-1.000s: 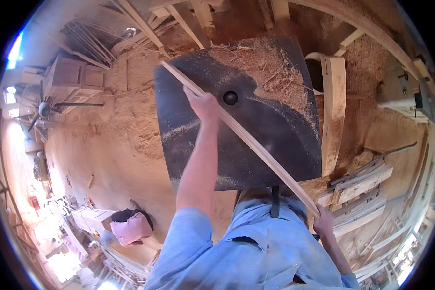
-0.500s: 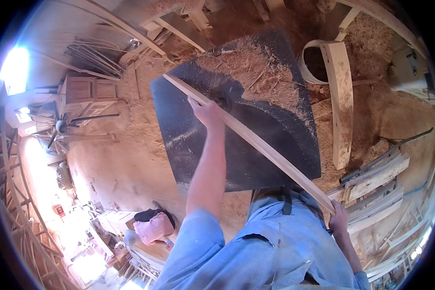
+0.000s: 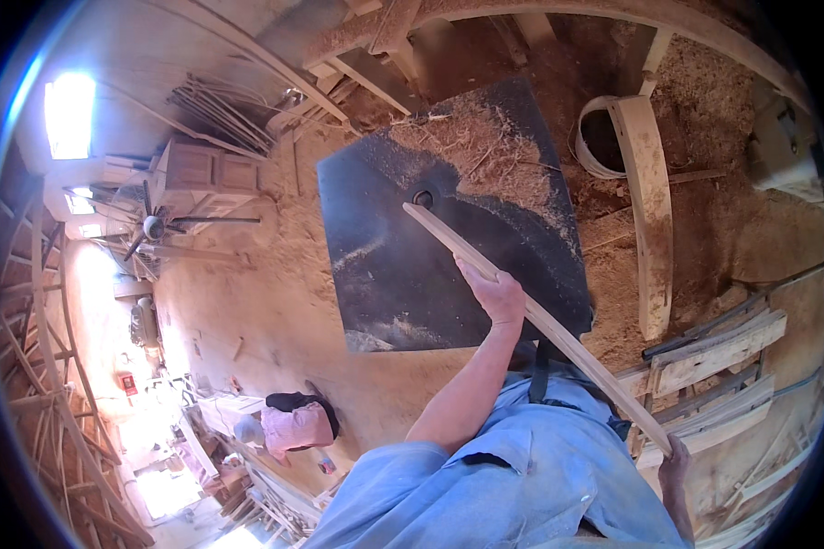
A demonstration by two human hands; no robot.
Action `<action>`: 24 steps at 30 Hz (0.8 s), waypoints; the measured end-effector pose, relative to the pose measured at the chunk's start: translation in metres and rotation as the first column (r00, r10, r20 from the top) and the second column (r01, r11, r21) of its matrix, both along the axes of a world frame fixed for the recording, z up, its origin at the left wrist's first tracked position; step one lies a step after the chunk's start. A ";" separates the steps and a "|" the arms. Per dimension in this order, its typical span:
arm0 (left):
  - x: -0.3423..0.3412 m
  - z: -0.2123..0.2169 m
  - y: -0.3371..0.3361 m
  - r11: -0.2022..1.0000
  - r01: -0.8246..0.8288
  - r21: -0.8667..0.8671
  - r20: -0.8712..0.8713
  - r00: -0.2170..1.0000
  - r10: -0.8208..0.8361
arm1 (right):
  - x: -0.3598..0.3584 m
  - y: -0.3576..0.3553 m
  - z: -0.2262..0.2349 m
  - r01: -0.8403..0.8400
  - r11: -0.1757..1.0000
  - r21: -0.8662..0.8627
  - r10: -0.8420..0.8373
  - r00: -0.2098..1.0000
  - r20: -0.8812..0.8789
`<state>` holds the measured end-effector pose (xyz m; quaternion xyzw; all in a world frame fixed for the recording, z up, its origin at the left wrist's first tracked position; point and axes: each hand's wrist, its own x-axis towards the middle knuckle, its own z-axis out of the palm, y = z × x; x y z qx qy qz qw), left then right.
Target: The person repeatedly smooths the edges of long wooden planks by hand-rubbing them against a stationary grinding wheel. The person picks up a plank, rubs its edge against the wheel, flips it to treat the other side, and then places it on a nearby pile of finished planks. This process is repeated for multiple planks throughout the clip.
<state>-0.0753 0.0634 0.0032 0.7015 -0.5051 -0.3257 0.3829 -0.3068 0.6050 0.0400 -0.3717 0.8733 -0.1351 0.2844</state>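
Across the near right corner of the dark counter, a long, narrow wooden strip runs at a slant, its far tip just beside the round fitting in the middle part of the counter and its near end out past the near edge. The left hand, above the counter's near right part, is closed around the strip partway along, seen mostly from the back; the right hand, out beyond the counter's near right corner, is closed on the near end, though how tightly its fingers curl is hard to tell. Whether the strip rests on the counter or is held just clear of it cannot be told from this angle. Shavings lie heaped over the counter's far right portion, and a white bucket and a curved timber are on its right side. The step in hand looks like steering the strip beside the fitting, the left hand guiding and the right hand controlling the end. Any further move seems to call for both hands acting together, the line kept steady, and the left hand's fingers kept away from the fitting at the counter's middle.
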 end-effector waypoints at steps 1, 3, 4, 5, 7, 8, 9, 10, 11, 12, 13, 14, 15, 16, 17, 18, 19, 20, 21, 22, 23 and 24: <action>-0.001 0.000 -0.001 1.000 0.000 0.003 0.004 1.000 0.000 | -0.001 0.001 -0.001 0.001 1.000 0.002 -0.001 1.000 0.008; -0.001 0.000 0.000 1.000 0.003 -0.001 0.000 1.000 -0.003 | -0.002 -0.012 0.009 0.001 1.000 0.012 -0.001 1.000 0.020; -0.001 0.000 -0.001 1.000 0.007 -0.011 -0.007 1.000 -0.007 | 0.000 -0.010 0.008 0.003 1.000 -0.005 -0.003 1.000 0.010; 0.000 -0.001 -0.001 1.000 0.008 -0.022 -0.016 1.000 -0.008 | 0.000 -0.008 0.006 0.002 1.000 -0.022 -0.002 1.000 -0.002; 0.002 -0.005 -0.005 0.999 0.004 -0.037 -0.022 1.000 -0.005 | 0.003 -0.005 0.001 -0.004 0.998 -0.061 0.002 1.000 -0.027; 0.001 -0.005 -0.007 0.999 0.004 -0.044 -0.026 1.000 -0.005 | 0.005 -0.004 -0.002 -0.007 0.997 -0.081 0.004 0.999 -0.043; 0.001 -0.005 -0.008 0.999 0.002 -0.044 -0.011 1.000 -0.003 | 0.005 -0.004 -0.003 -0.011 0.995 -0.102 0.005 0.998 -0.058; 0.001 -0.005 -0.009 0.999 0.001 -0.045 0.004 1.000 -0.001 | 0.003 -0.003 -0.003 -0.009 0.997 -0.081 0.005 0.999 -0.045; 0.002 -0.004 -0.010 0.999 -0.002 -0.043 0.022 1.000 0.003 | 0.003 -0.010 0.002 -0.008 0.998 -0.058 0.006 1.000 -0.029; 0.002 -0.005 -0.012 0.999 -0.008 -0.054 -0.021 1.000 0.007 | 0.003 -0.017 0.005 -0.007 0.999 -0.036 0.007 1.000 -0.012; 0.002 -0.005 -0.017 0.998 -0.014 -0.064 -0.063 0.998 0.010 | 0.002 -0.022 0.004 -0.024 0.998 -0.051 0.023 1.000 -0.022; 0.003 -0.006 -0.021 0.997 -0.021 -0.073 -0.103 0.995 0.014 | 0.002 -0.026 0.004 -0.041 0.997 -0.066 0.039 0.999 -0.029; 0.005 -0.006 -0.024 0.997 -0.023 -0.070 -0.084 0.996 0.017 | 0.001 -0.030 0.004 -0.058 0.995 -0.080 0.055 0.998 -0.036; 0.008 -0.006 -0.027 0.997 -0.024 -0.067 -0.064 0.998 0.020 | 0.000 -0.035 0.005 -0.064 0.997 -0.041 0.063 0.998 -0.021; 0.008 -0.004 -0.032 0.998 -0.023 -0.064 -0.046 0.999 0.020 | -0.001 -0.040 0.006 -0.067 0.998 0.000 0.067 0.998 -0.006; 0.009 -0.002 -0.037 0.998 -0.033 -0.050 -0.049 0.998 0.030 | -0.002 -0.046 0.006 -0.071 0.997 0.041 0.071 0.997 0.009; 0.008 0.000 -0.044 0.998 -0.044 -0.036 -0.052 0.998 0.042 | -0.003 -0.051 0.003 -0.093 0.996 0.011 0.093 0.996 -0.017; 0.009 0.002 -0.051 0.998 -0.052 -0.020 -0.060 0.997 0.051 | -0.002 -0.057 0.002 -0.113 0.994 -0.016 0.112 0.993 -0.048; 0.012 0.000 -0.058 0.998 -0.060 -0.029 -0.090 0.994 0.057 | -0.001 -0.064 0.000 -0.134 0.990 -0.042 0.130 0.988 -0.080; 0.016 -0.002 -0.067 0.997 -0.069 -0.037 -0.120 0.991 0.064 | 0.000 -0.073 -0.002 -0.140 0.986 -0.089 0.133 0.987 -0.086; 0.019 -0.004 -0.076 0.996 -0.079 -0.046 -0.152 0.986 0.071 | 0.002 -0.086 -0.004 -0.149 0.979 -0.136 0.137 0.986 -0.093; 0.021 -0.003 -0.085 0.995 -0.084 -0.045 -0.148 0.986 0.077 | 0.003 -0.099 -0.005 -0.157 0.970 -0.185 0.141 0.985 -0.101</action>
